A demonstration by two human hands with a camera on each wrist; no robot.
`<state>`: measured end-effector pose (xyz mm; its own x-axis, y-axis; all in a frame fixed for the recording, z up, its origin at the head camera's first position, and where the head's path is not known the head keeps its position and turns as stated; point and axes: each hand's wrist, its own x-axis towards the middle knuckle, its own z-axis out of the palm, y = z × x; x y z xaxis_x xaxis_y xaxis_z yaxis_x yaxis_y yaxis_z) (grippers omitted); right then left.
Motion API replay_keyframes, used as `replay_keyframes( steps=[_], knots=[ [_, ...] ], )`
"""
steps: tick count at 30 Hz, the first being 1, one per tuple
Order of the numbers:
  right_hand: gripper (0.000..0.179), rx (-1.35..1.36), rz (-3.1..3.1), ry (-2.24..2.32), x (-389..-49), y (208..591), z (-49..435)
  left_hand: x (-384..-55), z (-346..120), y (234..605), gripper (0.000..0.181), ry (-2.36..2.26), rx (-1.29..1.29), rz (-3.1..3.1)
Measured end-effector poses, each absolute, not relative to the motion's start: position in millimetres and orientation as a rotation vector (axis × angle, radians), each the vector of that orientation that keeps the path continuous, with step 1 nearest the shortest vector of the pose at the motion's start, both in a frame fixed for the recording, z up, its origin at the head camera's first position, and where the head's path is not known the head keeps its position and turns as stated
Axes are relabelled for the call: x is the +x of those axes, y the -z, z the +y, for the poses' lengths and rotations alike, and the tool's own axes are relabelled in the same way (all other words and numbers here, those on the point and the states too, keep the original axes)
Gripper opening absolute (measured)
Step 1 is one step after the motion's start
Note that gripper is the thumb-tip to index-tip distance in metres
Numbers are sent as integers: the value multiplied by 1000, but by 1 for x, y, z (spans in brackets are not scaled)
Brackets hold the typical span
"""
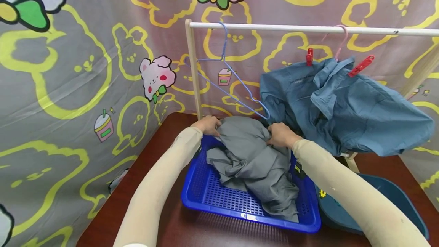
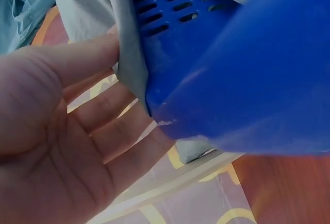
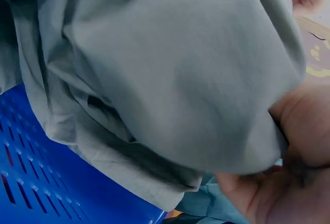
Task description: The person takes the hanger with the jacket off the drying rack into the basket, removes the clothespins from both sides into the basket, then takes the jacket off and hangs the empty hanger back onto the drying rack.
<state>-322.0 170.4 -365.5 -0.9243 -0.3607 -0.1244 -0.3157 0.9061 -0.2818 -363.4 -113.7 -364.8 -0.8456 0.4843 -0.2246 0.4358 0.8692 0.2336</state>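
Note:
A crumpled grey cloth garment (image 1: 250, 151) lies partly in the blue basket (image 1: 250, 216), its far part raised over the back rim. Its exact kind does not show. At its far left edge my left hand (image 1: 207, 125) pinches the cloth between thumb and fingers. In the left wrist view the other fingers of the left hand (image 2: 77, 131) are spread beside the basket corner (image 2: 216, 115). On the opposite side my right hand (image 1: 282, 135) grips the garment's edge. Cloth (image 3: 175, 79) fills much of the right wrist view and hides some of the right fingertips.
A blue hanger (image 1: 224, 64) hangs from the white rail (image 1: 291, 28) just behind the basket. To the right, a blue garment (image 1: 302, 98) hangs on a pink hanger (image 1: 341, 41) with red clips (image 1: 361, 66). A dark teal tub (image 1: 387, 190) stands right of the basket.

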Motion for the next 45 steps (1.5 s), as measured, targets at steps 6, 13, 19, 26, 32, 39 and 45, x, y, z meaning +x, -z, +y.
replay_keyframes(
  steps=[6, 13, 19, 26, 32, 39, 45],
  knots=[
    [21, -608, 2984, 382, -322, 364, 172, -362, -107, 366, 12, -190, 692, 2812],
    [12, -693, 3093, 509, -306, 359, 176, -359, -106, 367, 13, -120, 646, 2819],
    [23, -874, 3144, 587, -271, 346, 174, -356, -107, 366, 16, -137, 609, 2853],
    [19, -1102, 3092, 390, -221, 344, 162, -362, -109, 372, 13, -172, 608, 2870],
    [16, -1112, 2754, 160, -205, 368, 159, -361, -106, 371, 26, -172, 572, 2900],
    [13, -1036, 2513, 63, -209, 380, 165, -347, -103, 354, 37, -307, 731, 2957],
    [16, -1000, 2477, 29, -212, 376, 160, -330, -98, 334, 32, -684, 948, 2730]
  ],
)
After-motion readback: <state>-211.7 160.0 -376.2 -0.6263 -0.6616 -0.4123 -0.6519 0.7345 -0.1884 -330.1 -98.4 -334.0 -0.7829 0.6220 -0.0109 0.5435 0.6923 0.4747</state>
